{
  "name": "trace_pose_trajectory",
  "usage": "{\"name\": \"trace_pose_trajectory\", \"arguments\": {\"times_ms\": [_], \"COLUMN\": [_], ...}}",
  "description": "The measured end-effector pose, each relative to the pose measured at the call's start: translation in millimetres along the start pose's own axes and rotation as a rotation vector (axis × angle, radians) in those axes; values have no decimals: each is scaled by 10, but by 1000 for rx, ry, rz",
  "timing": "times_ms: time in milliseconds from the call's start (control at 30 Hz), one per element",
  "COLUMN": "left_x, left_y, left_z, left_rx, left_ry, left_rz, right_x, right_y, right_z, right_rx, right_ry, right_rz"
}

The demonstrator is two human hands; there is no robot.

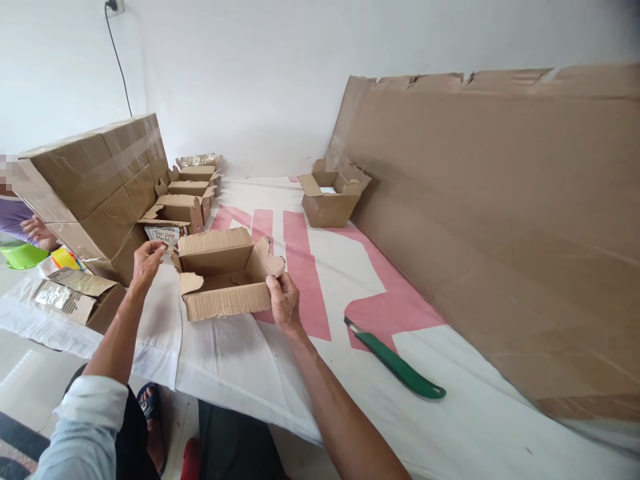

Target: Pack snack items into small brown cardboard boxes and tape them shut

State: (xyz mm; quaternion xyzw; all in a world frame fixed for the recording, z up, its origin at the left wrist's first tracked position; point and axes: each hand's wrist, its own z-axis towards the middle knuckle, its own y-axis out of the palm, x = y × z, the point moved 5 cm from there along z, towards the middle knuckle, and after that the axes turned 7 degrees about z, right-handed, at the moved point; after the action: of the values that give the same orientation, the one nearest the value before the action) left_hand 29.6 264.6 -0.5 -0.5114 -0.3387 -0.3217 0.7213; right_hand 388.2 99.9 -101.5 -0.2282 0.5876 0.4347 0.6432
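Observation:
An open cardboard box with torn flaps stands in front of me, its inside facing up. My right hand grips its right end, thumb at the flap and fingers below it. Just off the box's left end is my left hand, its fingers pinched together near a box printed "Super Meal"; whatever they may hold is too small to make out. To the right, a green-handled cutter lies on the white and pink cloth.
Several open boxes form a row beside a taped stack. Another open box stands by a large cardboard sheet on the right. A flattened-top box sits front left. Another person's hand shows far left.

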Motion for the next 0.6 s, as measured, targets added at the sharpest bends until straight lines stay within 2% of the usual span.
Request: {"name": "trace_pose_trajectory", "arguments": {"times_ms": [33,67,133,200,267,300,367,433,500,600], "left_x": [104,247,587,895,1075,1107,1085,1011,936,815], "left_y": [-110,-211,-308,-196,97,265,551,702,677,351], "left_z": [-126,-276,-651,-1072,-1437,-1570,-1722,-1743,-1651,-1327], "left_rx": [35,84,138,53,-172,-283,-455,-573,-601,-528], "left_ry": [50,156,448,724,870,879,808,701,627,571], "left_rz": [2,27,132,275,477,611,874,1031,1094,1138], "right_x": [3,7,18,39,74,96,151,225,313,433], "right_y": [3,6,11,10,2,-4,-16,-14,3,57], "right_z": [-1,-2,-5,-11,-24,-31,-47,-58,-66,-78], "right_rx": [4,10,21,32,34,33,23,-6,-38,-89], "right_ry": [0,-1,-7,-14,-21,-25,-39,-48,-49,-60], "right_rz": [0,-1,0,-2,-3,-4,-1,21,46,21]}}
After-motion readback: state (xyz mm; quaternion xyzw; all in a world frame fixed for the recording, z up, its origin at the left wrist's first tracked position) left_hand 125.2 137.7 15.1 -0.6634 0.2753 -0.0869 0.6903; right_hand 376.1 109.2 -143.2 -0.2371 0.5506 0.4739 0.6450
